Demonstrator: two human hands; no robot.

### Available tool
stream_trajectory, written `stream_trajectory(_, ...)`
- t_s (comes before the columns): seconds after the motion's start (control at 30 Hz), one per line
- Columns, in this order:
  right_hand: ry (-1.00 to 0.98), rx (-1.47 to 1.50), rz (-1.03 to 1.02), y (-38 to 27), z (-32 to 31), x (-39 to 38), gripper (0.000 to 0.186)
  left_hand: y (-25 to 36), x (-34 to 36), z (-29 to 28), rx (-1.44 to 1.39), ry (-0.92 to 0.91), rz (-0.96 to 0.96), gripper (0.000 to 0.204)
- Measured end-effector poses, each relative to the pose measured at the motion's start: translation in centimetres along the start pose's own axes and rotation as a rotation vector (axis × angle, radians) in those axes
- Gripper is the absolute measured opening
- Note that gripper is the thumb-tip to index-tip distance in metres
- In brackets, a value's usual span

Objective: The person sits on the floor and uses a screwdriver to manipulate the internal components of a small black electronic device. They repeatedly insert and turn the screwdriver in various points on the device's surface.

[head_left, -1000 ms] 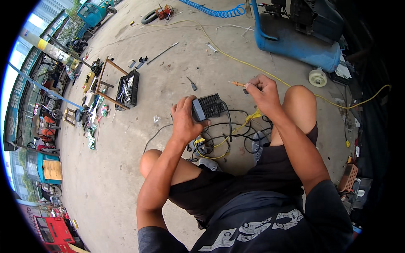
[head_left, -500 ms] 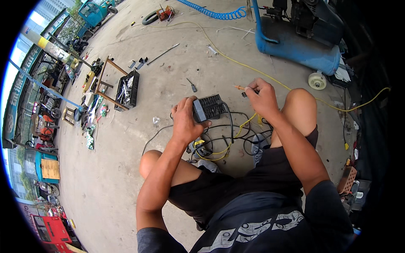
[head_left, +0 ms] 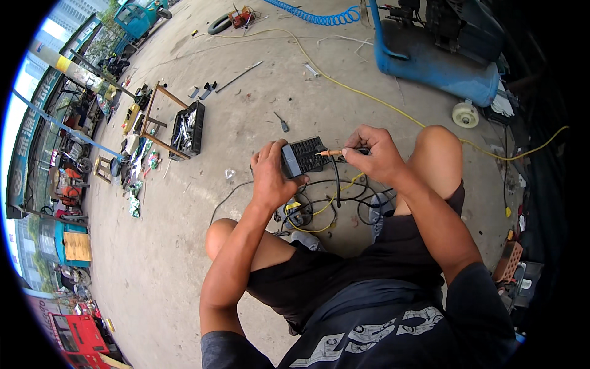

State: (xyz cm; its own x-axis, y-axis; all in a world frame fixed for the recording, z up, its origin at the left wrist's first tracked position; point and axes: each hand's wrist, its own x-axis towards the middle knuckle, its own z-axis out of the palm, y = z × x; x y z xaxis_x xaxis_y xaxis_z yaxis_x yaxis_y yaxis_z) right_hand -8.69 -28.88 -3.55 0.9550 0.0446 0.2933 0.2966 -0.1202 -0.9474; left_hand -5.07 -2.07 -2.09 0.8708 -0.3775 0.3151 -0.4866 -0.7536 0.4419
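My left hand point(head_left: 270, 175) is closed around the left side of a black ribbed box point(head_left: 302, 158) with a grey edge, shaped like a charger or power supply. A thick black cable point(head_left: 337, 184) comes from its right side. Pinched in my right hand point(head_left: 376, 154) is a slim screwdriver-like tool point(head_left: 334, 152) with an orange shaft and dark handle. Its tip is over the right part of the box's ribbed face; whether it touches cannot be told. Black and yellow cables point(head_left: 319, 212) lie tangled between my feet. A dark-handled screwdriver point(head_left: 283, 125) rests on the concrete beyond the box.
A black crate of tools point(head_left: 188, 132) stands at the left beside a wooden frame point(head_left: 149, 111). Far right is a blue compressor tank point(head_left: 439, 71) with a white wheel point(head_left: 465, 115). A yellow cord point(head_left: 362, 97) crosses the ground. A perforated brick point(head_left: 508, 261) lies at right.
My right hand has moved slightly left and down, bringing the orange-shafted tool from beside the black box to over its face. My left hand keeps its hold on the box.
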Motion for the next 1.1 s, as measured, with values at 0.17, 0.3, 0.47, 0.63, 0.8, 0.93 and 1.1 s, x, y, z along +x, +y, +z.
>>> stream_trajectory(0.17,-0.059,-0.095,-0.051,-0.6,0.9,0.0,0.015,0.3,0.0,-0.2,-0.010,-0.020,0.002,0.085)
stream_trajectory(0.3,-0.078,-0.098,-0.084,-0.6,1.2,0.2,0.015,0.5,0.1,-0.1,-0.008,-0.019,0.006,0.085)
stream_trajectory(0.47,-0.073,-0.120,-0.133,-0.8,1.5,0.3,0.015,0.4,0.1,0.0,0.003,-0.022,0.009,0.086)
stream_trajectory(0.63,-0.076,-0.153,-0.166,-0.8,1.6,0.4,0.015,0.4,0.1,0.1,0.007,-0.038,0.010,0.087)
stream_trajectory(0.8,-0.089,-0.188,-0.179,-1.0,1.5,0.4,0.015,0.6,0.2,0.1,0.020,-0.038,0.022,0.088)
stream_trajectory(0.93,-0.083,-0.196,-0.197,-1.0,1.6,0.4,0.014,0.7,0.2,0.1,0.029,-0.070,0.010,0.088)
stream_trajectory(1.1,-0.106,-0.214,-0.226,-1.0,1.8,0.4,0.014,0.8,0.2,0.1,0.042,-0.070,0.008,0.088)
